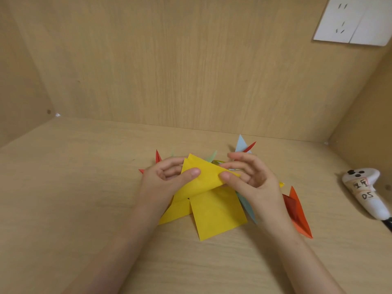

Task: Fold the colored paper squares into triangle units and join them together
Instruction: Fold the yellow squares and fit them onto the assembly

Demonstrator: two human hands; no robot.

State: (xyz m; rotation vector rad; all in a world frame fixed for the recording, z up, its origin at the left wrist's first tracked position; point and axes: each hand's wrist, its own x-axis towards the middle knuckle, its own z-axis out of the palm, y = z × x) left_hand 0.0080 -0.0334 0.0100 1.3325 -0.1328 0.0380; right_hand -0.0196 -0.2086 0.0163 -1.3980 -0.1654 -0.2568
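— Where is the paper being folded?

— A yellow sheet (201,179) is held up just above the wooden desk (84,187), between both hands. The left hand (163,179) pinches its left side, thumb on top and fingers curled behind. The right hand (252,179) pinches the right corner with the thumb in front; its other fingers are loosely bent behind the sheet.

— And under it?

— A flat yellow square (220,217) lies on the desk, overlapping a folded yellow piece (176,212) to its left. Pointed folded units stick out around the hands: a light blue unit (240,144) and a red tip (250,146) behind the right hand, a red point (158,157) behind the left, and an orange unit (299,213) beside the right wrist.

— Anything written anywhere?

— A white handheld controller (362,192) lies at the right edge, with two taped labels. The lower one reads roughly "05"; the handwriting on the upper one I cannot make out. A white wall socket (354,20) sits at the top right, with no lettering legible.
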